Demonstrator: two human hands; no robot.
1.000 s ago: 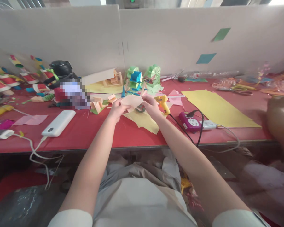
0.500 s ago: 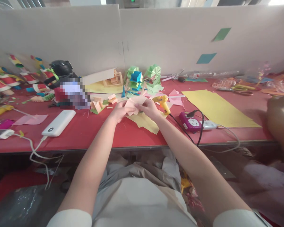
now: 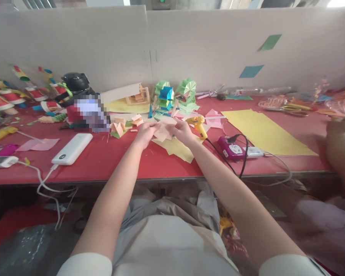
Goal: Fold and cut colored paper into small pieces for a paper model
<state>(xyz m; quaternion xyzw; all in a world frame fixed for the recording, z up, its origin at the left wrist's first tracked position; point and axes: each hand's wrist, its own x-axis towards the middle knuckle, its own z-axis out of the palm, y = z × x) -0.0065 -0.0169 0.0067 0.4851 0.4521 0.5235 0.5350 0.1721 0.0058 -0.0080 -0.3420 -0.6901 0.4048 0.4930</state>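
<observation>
My left hand (image 3: 145,133) and my right hand (image 3: 182,130) are close together above the red table (image 3: 126,163), both pinching a small peach sheet of paper (image 3: 163,131) that is folded between them. Under the hands lies a crumpled yellow paper (image 3: 178,148). A yellow glue gun (image 3: 199,126) rests just right of my right hand. Green and blue folded paper models (image 3: 174,93) stand behind the hands.
A white power bank (image 3: 72,148) with a cable lies at the left. A purple power strip (image 3: 232,147) and a large yellow sheet (image 3: 264,132) sit to the right. Colourful paper figures (image 3: 14,96) crowd the far left. Another person's arm (image 3: 340,147) shows at the right edge.
My hands have drawn closer together, and the peach paper, held wide and flat a second ago, is now folded smaller between them.
</observation>
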